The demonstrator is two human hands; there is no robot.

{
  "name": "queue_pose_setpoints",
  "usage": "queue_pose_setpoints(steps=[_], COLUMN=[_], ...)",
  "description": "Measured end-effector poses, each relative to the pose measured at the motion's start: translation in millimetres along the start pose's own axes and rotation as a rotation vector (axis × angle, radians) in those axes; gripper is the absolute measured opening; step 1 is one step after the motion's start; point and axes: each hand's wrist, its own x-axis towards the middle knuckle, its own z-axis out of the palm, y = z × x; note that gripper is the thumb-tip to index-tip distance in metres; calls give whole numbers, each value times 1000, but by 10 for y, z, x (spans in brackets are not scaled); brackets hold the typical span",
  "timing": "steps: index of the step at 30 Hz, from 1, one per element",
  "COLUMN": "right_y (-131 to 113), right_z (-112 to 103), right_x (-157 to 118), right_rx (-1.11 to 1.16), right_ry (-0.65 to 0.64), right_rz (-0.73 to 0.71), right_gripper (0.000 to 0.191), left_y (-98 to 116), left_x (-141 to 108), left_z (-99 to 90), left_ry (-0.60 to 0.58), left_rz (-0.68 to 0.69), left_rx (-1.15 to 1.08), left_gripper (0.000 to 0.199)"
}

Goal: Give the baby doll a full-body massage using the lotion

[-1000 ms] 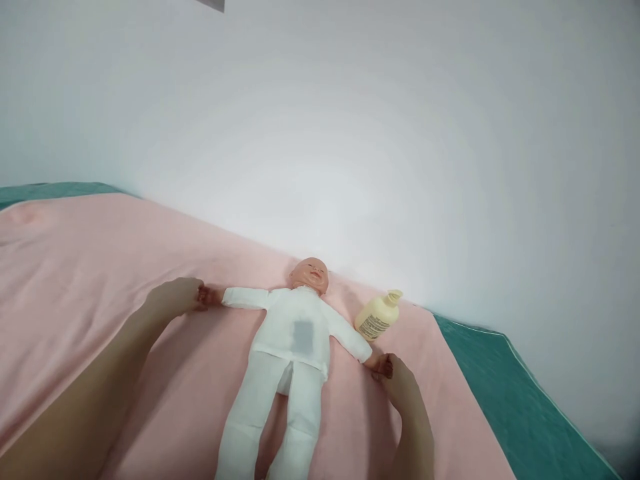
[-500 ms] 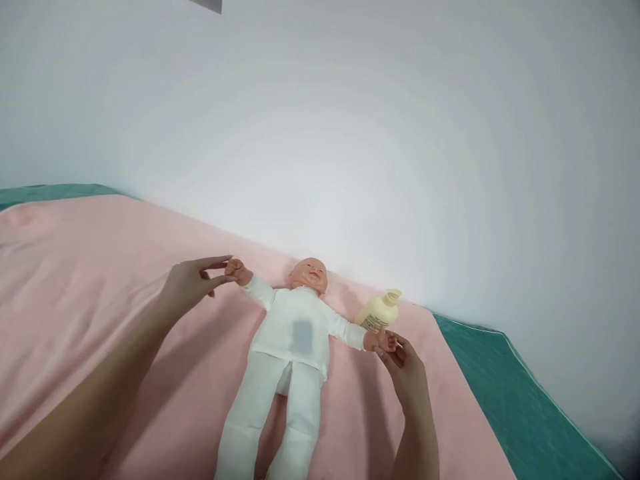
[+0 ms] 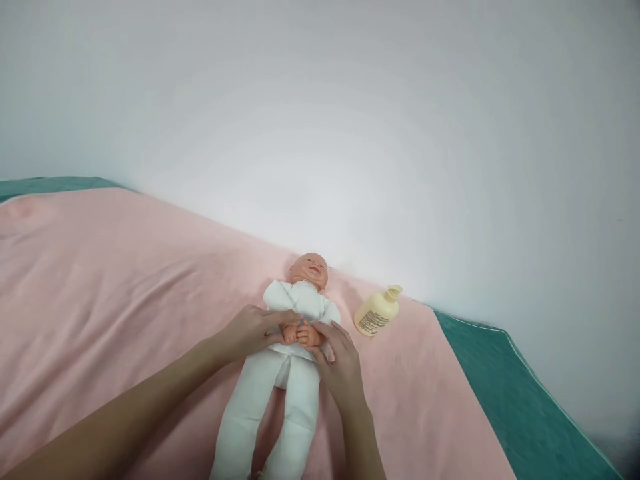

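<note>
A baby doll (image 3: 295, 393) in a white top and white trousers lies on its back, head toward the wall. Its two fists meet over its belly. My left hand (image 3: 253, 330) is closed on the doll's hand (image 3: 290, 333) at the left, thumb below and fingers above. With my right hand (image 3: 343, 363) I grip the other doll's hand (image 3: 309, 335) between thumb and fingers. The grey patch on the top is mostly hidden behind the doll's hands.
A pale yellow pump bottle (image 3: 377, 311) stands to the right of the doll, near the wall (image 3: 320, 133). Beneath everything is a pink blanket (image 3: 125, 287) with folds at the left. Green sheeting (image 3: 515, 387) shows beyond the blanket's right edge.
Both doll arms, stretched out sideways before, are now folded inward over the belly. My hands have moved toward each other with them. The pump bottle is now fully visible.
</note>
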Motion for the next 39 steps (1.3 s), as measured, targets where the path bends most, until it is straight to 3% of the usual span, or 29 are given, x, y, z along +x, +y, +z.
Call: queue_pose_setpoints(steps=[5, 11, 14, 16, 19, 22, 25, 28, 31, 35, 39], right_y=[-66, -67, -3, 64, 192, 358, 564, 762, 884, 933, 945], right_z=[20, 13, -38, -122, -327, -584, -786, -850, -816, -786, -820], right_x=[56, 54, 29, 5, -34, -77, -147, -239, -312, -347, -361], right_rx=[-95, -116, -96, -77, -45, -75, -186, -284, -287, -251, -180], right_ry=[-3, -19, 23, 83, 130, 62, -52, -180, -246, -237, -216], right_rz=[-175, -195, -170, -49, 307, 616, 781, 907, 933, 933, 971], right_gripper=[25, 25, 26, 26, 36, 46, 41, 31, 17, 13, 19], left_y=[-48, -23, -29, -55, -153, -343, -611, -889, -1096, -1220, -1167], left_x=[-11, -10, 17, 40, 54, 16, -69, -171, -252, -305, -313], left_z=[34, 34, -90, -261, -613, -950, -1142, -1149, -1033, -902, -965], left_ry=[-13, 23, 83, 125, 146, 126, 80, -79, -194, -222, -177], left_rz=[2, 57, 99, 41, -186, -430, -676, -823, -879, -918, -915], left_rx=[-13, 22, 8, -23, -3, 106, 248, 254, 205, 141, 84], left_gripper=[39, 33, 29, 29, 33, 34, 29, 21, 22, 25, 30])
